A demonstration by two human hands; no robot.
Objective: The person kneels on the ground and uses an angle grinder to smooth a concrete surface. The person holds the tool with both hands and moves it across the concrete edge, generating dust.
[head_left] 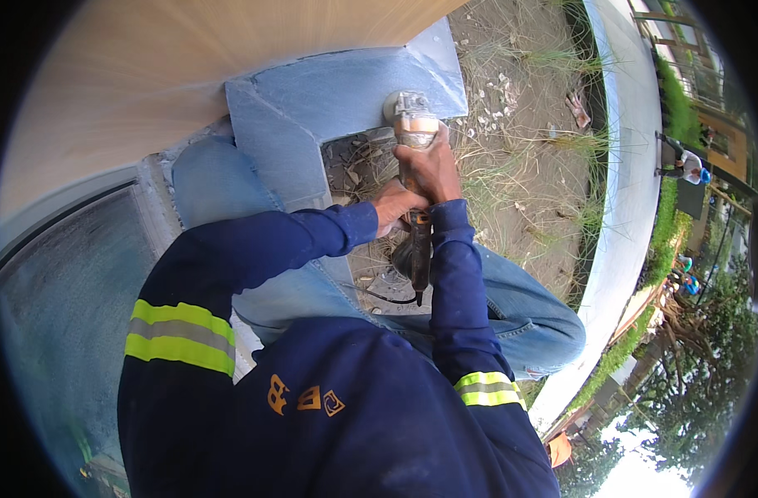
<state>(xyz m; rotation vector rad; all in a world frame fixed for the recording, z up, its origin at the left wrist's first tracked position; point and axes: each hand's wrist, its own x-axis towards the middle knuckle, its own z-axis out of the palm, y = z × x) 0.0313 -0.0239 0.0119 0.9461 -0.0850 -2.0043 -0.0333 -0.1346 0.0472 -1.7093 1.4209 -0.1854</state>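
Note:
An angle grinder dusted with pale powder lies in both my hands, its head pointing away from me. My right hand wraps round the front of its body, just behind the head. Closer to me, my left hand grips the body farther back. The disc sits at the edge of a grey-blue stone slab; whether it touches the stone I cannot tell. A dark cord runs from the grinder's rear end.
A tan wall panel rises behind the slab at the left, above a glass pane. Dry soil with grass and stone chips lies to the right, bordered by a pale kerb. A person in a blue helmet is far off.

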